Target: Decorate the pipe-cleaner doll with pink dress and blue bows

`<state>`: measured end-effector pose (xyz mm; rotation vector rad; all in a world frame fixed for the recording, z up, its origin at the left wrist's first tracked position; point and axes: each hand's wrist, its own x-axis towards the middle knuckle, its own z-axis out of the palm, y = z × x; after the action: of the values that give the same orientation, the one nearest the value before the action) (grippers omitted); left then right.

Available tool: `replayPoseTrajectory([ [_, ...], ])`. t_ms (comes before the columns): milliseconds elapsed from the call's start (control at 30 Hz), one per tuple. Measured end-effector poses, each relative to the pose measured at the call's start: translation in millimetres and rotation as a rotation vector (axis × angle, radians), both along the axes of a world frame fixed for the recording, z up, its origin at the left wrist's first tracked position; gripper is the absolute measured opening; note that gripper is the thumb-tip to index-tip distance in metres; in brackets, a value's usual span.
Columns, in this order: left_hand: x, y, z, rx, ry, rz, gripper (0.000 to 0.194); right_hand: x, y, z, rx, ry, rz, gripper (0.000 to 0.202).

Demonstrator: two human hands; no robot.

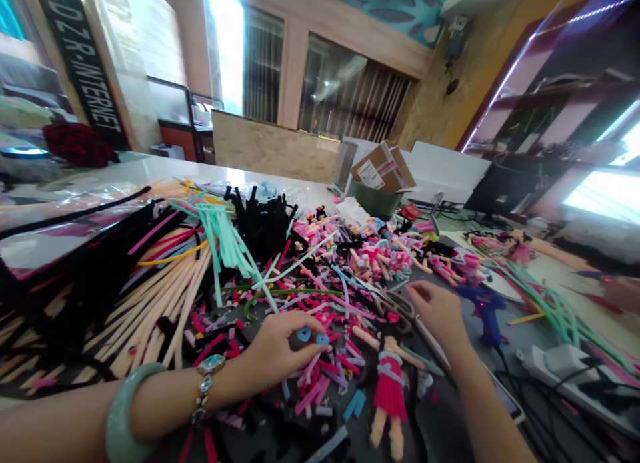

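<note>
My left hand is over a pile of cut pink pieces, with thumb and fingers pinched on a small blue curled piece; another blue curl lies within the curve of its fingers. My right hand is beside the scissors, fingers bent together; whether it holds anything is hidden. Between the hands, nearer to me, lies a doll in a pink skirt, its legs pointing toward me. Short blue strips lie left of the doll.
Beige stems, mint stems and black stems spread at left. Finished dolls are heaped behind. A blue glue gun, cables and a power strip occupy the right. A cardboard box stands at the back.
</note>
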<state>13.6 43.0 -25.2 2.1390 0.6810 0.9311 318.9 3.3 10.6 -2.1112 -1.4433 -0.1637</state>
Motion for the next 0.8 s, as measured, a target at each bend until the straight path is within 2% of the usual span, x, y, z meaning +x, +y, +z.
replayPoseTrajectory([
  [233,-1.3,0.8,1.2,0.062,0.031,-0.018,0.012,33.3,-51.9,39.7,-0.012,-0.026,-0.481,0.028],
  [333,-2.1,3.7,0.3,0.095,0.038,-0.007,0.011,44.2,-70.4,52.6,-0.068,-0.031,-0.622,0.024],
  [400,-3.3,6.3,-0.9,0.101,0.05,0.022,0.01,47.3,-76.2,55.9,-0.123,-0.014,-0.663,0.02],
  [467,-4.9,8.8,-1.3,0.096,0.065,0.064,0.011,46.5,-78.8,54.2,-0.193,0.02,-0.634,0.019],
  [600,-12.4,11.3,5.2,0.109,0.114,0.15,0.015,40.0,-88.6,39.2,-0.322,0.125,-0.428,0.021],
  [733,-29.7,9.4,19.0,0.177,0.093,0.196,0.015,43.3,-114.9,22.1,-0.399,0.192,-0.296,0.02],
  [800,-40.5,7.7,26.7,0.185,0.085,0.262,0.018,49.3,-130.9,14.9,-0.427,0.234,-0.264,0.022],
])
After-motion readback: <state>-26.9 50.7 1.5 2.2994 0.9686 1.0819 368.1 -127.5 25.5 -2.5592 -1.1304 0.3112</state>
